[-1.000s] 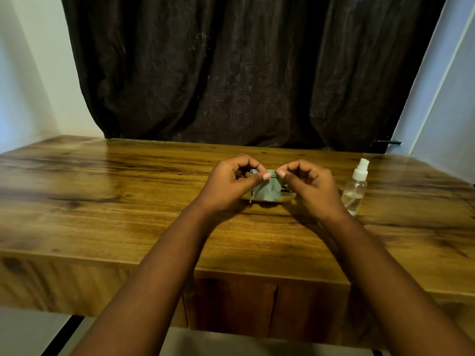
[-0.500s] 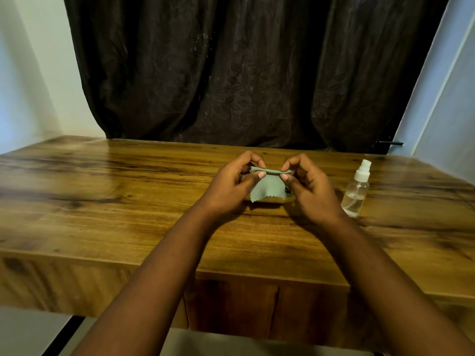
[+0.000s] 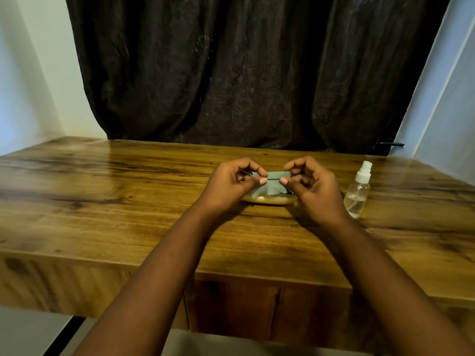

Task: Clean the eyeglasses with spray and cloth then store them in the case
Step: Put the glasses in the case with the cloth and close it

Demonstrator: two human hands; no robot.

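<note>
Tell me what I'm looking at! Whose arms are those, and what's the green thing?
There is no machine here, only a person. The camera sits on their head and looks down, so you see their own arms. The left hand and right hand pinch a small green cloth between them, stretched above a wooden table. Under the cloth lies a golden oval thing, probably the glasses case. A clear spray bottle stands to the right. I cannot see the eyeglasses. A dark curtain hangs behind.
</note>
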